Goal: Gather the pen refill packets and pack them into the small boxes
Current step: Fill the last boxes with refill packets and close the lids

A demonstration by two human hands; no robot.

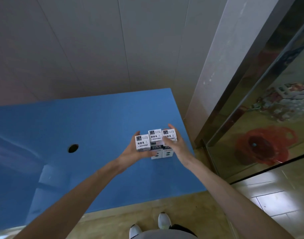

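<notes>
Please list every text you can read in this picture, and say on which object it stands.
"刷题笔": large print on the label of the left box, held by the left hand.
"刷题笔": also on the middle box and the right box, under the right hand.
Smaller lines, logos and numbers: too blurred to read.

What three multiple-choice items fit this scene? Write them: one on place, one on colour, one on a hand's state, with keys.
1. Where is the dark round hole in the table?
A. left of the boxes
B. right of the boxes
C. under the shoes

2. What colour is the table top?
A. red
B. blue
C. green

3. What is the left hand doing?
A. hanging idle
B. pressing the wall
C. holding a white box

Key: 1 A, the hole lies left of the stacked boxes. 2 B, the surface is plainly blue. 3 C, its fingers curl round the leftmost box, while the right hand grips the boxes beside it.
</notes>
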